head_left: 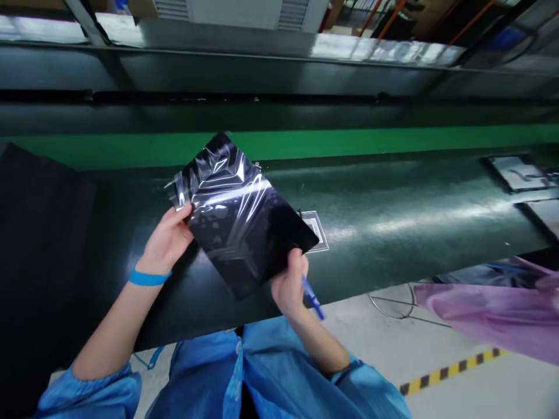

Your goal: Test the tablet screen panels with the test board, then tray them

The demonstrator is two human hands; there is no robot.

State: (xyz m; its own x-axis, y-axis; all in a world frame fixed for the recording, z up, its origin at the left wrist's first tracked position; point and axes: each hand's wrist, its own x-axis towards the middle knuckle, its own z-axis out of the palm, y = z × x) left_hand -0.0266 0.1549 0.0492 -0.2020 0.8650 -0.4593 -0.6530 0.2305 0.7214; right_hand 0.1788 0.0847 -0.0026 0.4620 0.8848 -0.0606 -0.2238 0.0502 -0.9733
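A flat black rectangular panel [279, 218], glossy like a screen, is held tilted above the dark green bench. Wrinkled clear plastic film [227, 174] covers much of its face and sticks out past its left edge. My left hand [170, 235], with a blue band on the wrist, pinches the film at that left edge; whether it also grips the panel I cannot tell. Closed around the lower right corner of the panel is my right hand [292, 285]. A blue pen [312, 297] also pokes out of that hand.
The green bench surface [393, 209] runs left to right. A framed paper label [318, 230] lies partly behind the panel. Flat devices [517, 173] sit at the far right. Someone's pink sleeve [484, 308] shows at lower right. A dark block [39, 250] stands at left.
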